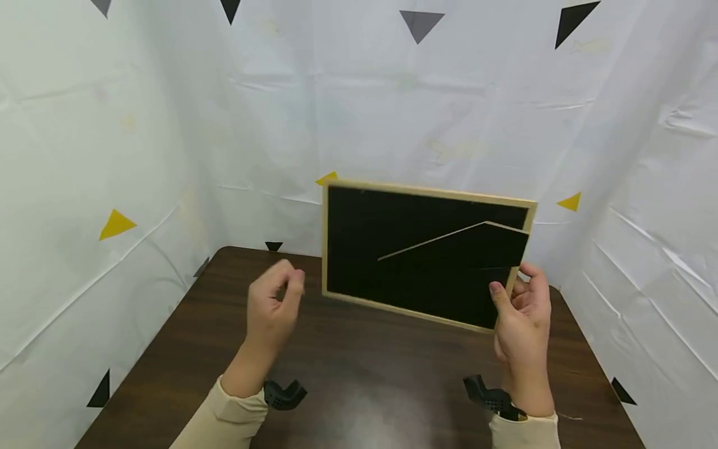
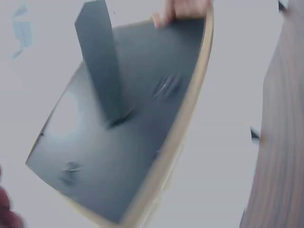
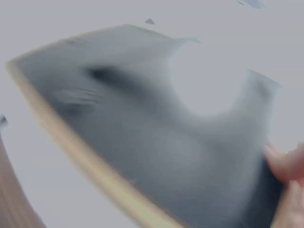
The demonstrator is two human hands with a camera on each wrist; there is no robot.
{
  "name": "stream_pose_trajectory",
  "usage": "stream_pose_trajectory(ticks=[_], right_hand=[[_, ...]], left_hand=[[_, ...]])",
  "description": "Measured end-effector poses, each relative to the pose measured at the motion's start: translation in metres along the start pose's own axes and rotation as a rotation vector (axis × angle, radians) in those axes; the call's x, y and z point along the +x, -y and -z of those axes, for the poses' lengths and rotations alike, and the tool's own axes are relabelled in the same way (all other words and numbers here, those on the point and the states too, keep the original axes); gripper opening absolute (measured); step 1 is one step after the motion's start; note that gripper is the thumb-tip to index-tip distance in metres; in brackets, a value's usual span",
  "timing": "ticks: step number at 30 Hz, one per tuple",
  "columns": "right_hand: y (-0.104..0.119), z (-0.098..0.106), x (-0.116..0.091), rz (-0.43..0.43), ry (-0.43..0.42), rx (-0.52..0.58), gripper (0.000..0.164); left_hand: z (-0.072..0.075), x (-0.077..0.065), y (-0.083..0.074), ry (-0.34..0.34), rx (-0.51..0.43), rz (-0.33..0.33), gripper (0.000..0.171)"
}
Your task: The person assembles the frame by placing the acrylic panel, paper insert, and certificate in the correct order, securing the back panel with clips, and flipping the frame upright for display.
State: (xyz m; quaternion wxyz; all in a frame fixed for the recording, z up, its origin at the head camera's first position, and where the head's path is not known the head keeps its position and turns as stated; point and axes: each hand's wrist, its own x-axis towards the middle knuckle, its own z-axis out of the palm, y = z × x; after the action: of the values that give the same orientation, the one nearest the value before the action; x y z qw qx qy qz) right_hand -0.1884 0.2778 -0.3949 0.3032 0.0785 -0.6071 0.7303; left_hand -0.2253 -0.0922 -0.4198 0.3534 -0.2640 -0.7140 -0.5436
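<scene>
My right hand (image 1: 521,324) grips a picture frame (image 1: 415,280) by its right edge, thumb on the black backing. Its back faces me, bordered by a thin light-wood rim, and it is raised above the table, tilted slightly down to the right. A black easel stand (image 1: 460,249) juts out from the backing; the left wrist view shows this stand (image 2: 97,57) angled away from the panel. Left of the frame and apart from it, my left hand (image 1: 272,302) has its fingers curled in toward the thumb, with nothing visible in it. The frame's front is hidden.
The dark wood-grain table (image 1: 348,362) lies beneath both hands. White sheeting (image 1: 392,125) with black, grey and yellow triangles hangs behind and along both sides. A black wrist mount (image 1: 285,395) sits on the left wrist, and another mount (image 1: 490,398) on the right.
</scene>
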Motion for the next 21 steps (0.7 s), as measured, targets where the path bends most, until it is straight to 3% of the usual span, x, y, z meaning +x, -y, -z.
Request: stream_pose_trajectory(ticks=[2, 4, 6, 7, 10, 14, 18, 21], right_hand=[[-0.010, -0.017, -0.003, -0.021, -0.064, 0.211, 0.043], [-0.022, -0.035, -0.011, -0.081, -0.080, 0.384, 0.043], [-0.032, -0.055, -0.024, -0.172, -0.067, 0.521, 0.047], [-0.036, -0.066, -0.031, -0.218, -0.054, 0.574, 0.050], [-0.048, -0.094, -0.056, -0.325, -0.029, 0.632, 0.061], [-0.058, -0.117, -0.079, -0.357, -0.030, 0.590, 0.065], [-0.062, -0.120, -0.079, -0.358, 0.000, 0.475, 0.066], [-0.061, -0.110, -0.066, -0.380, 0.052, 0.302, 0.058]], left_hand=[[-0.010, -0.007, -0.005, 0.211, -0.081, 0.160, 0.036], [-0.024, -0.014, -0.006, 0.429, -0.142, 0.339, 0.026], [-0.038, -0.021, -0.004, 0.554, -0.207, 0.458, 0.021], [-0.045, -0.025, -0.004, 0.582, -0.248, 0.504, 0.026], [-0.059, -0.033, -0.004, 0.573, -0.350, 0.598, 0.052], [-0.069, -0.039, 0.000, 0.476, -0.532, 0.683, 0.064], [-0.067, -0.036, 0.009, 0.423, -0.731, 0.727, 0.064], [-0.057, -0.026, 0.014, 0.396, -0.770, 0.728, 0.065]])
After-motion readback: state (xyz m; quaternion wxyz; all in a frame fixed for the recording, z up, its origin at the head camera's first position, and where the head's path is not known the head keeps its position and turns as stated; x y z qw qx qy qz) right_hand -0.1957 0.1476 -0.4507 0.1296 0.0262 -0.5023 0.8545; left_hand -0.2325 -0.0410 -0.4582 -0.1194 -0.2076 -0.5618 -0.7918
